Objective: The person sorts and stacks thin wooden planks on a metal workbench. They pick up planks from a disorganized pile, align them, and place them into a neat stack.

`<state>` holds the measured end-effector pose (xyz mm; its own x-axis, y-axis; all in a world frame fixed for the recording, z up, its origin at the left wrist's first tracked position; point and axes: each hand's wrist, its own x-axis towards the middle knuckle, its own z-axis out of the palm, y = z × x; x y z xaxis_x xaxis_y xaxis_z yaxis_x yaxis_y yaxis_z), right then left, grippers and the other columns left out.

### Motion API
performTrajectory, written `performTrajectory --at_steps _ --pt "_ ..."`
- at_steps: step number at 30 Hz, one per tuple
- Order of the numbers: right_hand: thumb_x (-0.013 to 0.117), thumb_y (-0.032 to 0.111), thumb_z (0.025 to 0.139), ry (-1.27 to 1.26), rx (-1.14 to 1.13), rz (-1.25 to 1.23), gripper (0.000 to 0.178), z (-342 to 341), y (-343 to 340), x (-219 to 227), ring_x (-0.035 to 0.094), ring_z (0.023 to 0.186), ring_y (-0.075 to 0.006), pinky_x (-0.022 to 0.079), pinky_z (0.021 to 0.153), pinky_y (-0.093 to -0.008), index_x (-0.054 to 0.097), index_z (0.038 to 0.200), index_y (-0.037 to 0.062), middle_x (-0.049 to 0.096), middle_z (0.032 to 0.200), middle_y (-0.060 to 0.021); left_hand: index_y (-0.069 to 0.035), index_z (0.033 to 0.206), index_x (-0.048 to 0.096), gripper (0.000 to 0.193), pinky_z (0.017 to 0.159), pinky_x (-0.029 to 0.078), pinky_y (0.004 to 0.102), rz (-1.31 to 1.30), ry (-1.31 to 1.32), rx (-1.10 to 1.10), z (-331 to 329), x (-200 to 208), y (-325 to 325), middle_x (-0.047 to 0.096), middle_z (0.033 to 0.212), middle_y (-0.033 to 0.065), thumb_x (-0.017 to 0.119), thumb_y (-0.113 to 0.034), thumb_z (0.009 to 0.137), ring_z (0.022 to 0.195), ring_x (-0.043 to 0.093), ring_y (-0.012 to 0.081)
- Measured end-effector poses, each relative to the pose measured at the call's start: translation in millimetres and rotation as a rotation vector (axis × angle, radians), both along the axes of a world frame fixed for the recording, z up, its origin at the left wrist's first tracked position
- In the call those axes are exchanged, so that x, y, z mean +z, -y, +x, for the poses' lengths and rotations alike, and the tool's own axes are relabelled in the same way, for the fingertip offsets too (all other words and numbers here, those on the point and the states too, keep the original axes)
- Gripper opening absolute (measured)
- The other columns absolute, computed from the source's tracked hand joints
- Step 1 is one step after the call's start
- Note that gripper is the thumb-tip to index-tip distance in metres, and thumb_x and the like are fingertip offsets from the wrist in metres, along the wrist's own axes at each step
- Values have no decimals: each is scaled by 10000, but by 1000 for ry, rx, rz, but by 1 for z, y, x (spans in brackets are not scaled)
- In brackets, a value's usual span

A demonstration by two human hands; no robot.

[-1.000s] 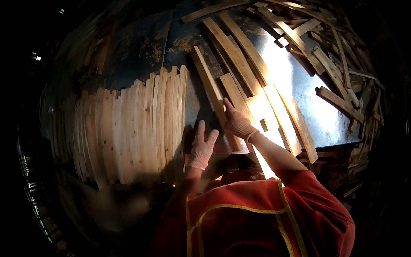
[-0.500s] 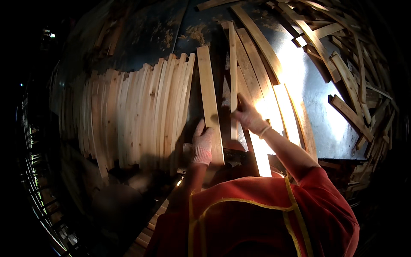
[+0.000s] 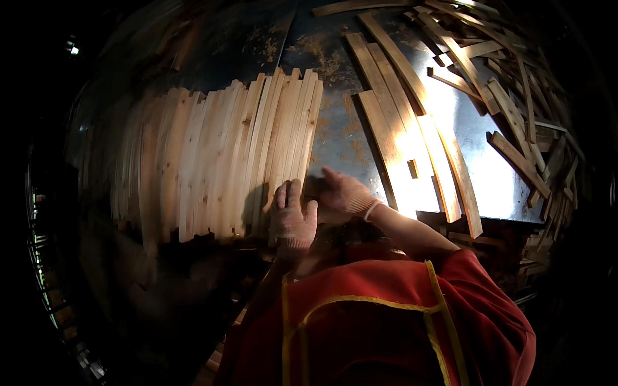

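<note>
A row of wooden strips (image 3: 219, 154) stands side by side on the dark metal table, left of centre. My left hand (image 3: 295, 222), in a pale knit glove, rests on the near end of the row's rightmost strips, palm down and fingers apart. Just right of that edge is my right hand (image 3: 347, 194), gloved too and slightly blurred, its fingers stretched toward the row with nothing seen in them. Whether its fingertips touch the outermost strip (image 3: 313, 122) I cannot tell. Several loose strips (image 3: 380, 125) lie fanned out right of my right hand.
A jumbled heap of wooden strips (image 3: 515, 109) covers the far right of the metal table (image 3: 341, 122). Sawdust (image 3: 322, 55) lies in patches at the back. Bright glare hides part of the tabletop on the right. Deep shadow covers the left rim.
The strips that were near my hands now appear against the row's right side, and my hands have let go. My right hand has moved left, and my left hand now lies on the row.
</note>
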<state>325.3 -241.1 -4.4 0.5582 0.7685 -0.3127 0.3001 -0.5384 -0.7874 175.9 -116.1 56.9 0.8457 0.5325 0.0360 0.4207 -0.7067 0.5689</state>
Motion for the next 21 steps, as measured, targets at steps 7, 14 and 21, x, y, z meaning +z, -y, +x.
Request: performTrajectory --at_steps 7,14,21 --pt "792 242 818 312 -288 -285 831 7 150 -29 646 1039 -375 526 932 -453 399 1495 -36 668 1098 -200 -47 1526 506 642 1141 464 411 -324 -83 -145 20 -21 29 549 1521 171 739 -265 968 1328 588 337" --pt "820 355 819 198 -346 -161 842 97 96 10 634 1250 -399 513 1064 -477 469 1514 35 649 1343 -229 -18 1456 568 548 816 569 317 -1776 68 285 64 -93 46 720 1085 53 752 -242 992 956 687 193" --pt "793 266 777 813 -88 -358 791 187 105 -24 588 1200 -391 519 977 -478 468 1457 23 578 1309 -177 20 1484 537 649 788 540 311 -804 -161 132 129 -70 67 667 921 43 765 -263 946 832 627 175"
